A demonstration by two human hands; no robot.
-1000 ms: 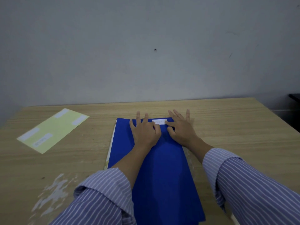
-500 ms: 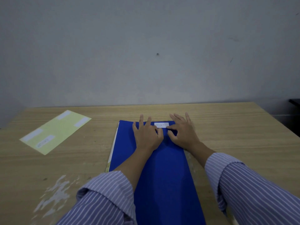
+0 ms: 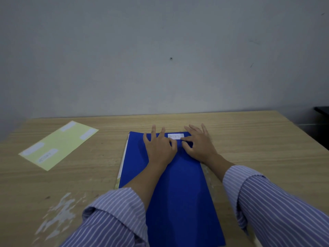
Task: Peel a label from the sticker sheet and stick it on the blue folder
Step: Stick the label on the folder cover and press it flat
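A blue folder [image 3: 179, 189] lies lengthwise on the wooden table in front of me. A small white label [image 3: 175, 136] with handwriting sits flat near its far edge. My left hand [image 3: 159, 147] rests palm down on the folder just left of the label, fingers spread. My right hand [image 3: 199, 143] lies flat to the right, its index fingertip touching the label's lower right corner. Neither hand grips anything. The pale yellow sticker sheet [image 3: 58, 144] lies at the far left of the table with several white labels on it.
The wooden table [image 3: 258, 139] ends at a grey wall behind. White scuffed patches [image 3: 58, 216] mark the tabletop at the near left. A dark object [image 3: 322, 111] shows at the right edge beyond the table.
Both hands have stayed flat on the folder around the label, with the fingers shifting slightly. The view has tilted a little, so everything sits lower in frame.
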